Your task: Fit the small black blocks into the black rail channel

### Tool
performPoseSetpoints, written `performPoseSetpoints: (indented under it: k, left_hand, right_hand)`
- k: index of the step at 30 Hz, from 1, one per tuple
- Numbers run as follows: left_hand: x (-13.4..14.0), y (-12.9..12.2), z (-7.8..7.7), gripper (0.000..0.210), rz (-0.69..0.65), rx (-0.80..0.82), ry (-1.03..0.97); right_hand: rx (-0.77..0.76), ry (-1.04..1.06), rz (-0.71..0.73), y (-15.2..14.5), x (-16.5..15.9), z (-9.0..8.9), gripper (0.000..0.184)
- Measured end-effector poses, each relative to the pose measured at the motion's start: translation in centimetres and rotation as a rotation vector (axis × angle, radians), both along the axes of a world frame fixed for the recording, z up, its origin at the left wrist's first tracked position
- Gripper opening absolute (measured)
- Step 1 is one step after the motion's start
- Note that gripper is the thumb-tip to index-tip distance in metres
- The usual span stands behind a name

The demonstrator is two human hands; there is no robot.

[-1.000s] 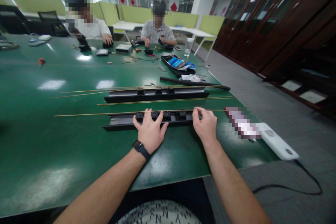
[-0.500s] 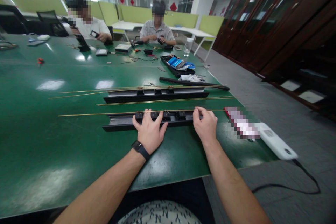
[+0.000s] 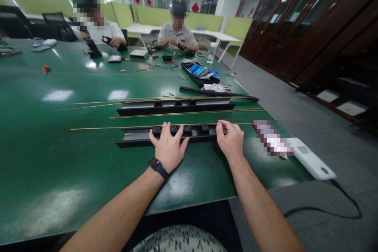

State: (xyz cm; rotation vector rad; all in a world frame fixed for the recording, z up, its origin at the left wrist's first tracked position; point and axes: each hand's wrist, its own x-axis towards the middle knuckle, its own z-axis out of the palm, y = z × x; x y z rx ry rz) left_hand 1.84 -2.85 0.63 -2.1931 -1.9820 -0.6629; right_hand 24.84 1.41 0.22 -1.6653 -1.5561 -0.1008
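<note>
Spread across the nearer black rail (image 3: 136, 137), my left hand (image 3: 169, 147) lies with its fingers apart, over small black blocks (image 3: 203, 128) seated in the channel. Its fingertips reach a thin brass-coloured rod (image 3: 97, 128) running along the rail's far edge. My right hand (image 3: 232, 139) is closed at the rail's right end, with thumb and forefinger pinched on that rod. A second black rail (image 3: 177, 109) with similar blocks lies behind, with several thin rods (image 3: 141, 116) beside and over it.
On the green table (image 3: 88, 165), a red-edged phone (image 3: 270, 138) and a white power bank (image 3: 311, 159) with a cable lie at right. Farther back are a black strip (image 3: 218, 93), white gloves (image 3: 217, 87) and a black tray (image 3: 185, 69). Two people sit across the table.
The near rod has slid a little to the right, its left tip now closer to the rail. My right hand has shifted very slightly left; my left hand stays in place.
</note>
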Motion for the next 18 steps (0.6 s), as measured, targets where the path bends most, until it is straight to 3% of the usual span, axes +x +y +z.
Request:
performPoseSetpoints:
  k: [4,11,18]
  left_hand:
    - [0.02,0.02,-0.05,0.048,-0.002,0.010,-0.003]
    - [0.01,-0.05,-0.02,0.048,-0.003,0.010,-0.001]
    - [0.00,-0.08,0.04,0.047,-0.011,0.020,0.005]
  right_hand:
    - [0.003,-0.016,0.093,-0.17,-0.25,0.01,0.035]
    - [0.006,-0.014,-0.028,0.10,0.11,-0.07,0.035]
    - [0.019,-0.007,0.058,-0.13,-0.18,0.03,0.036]
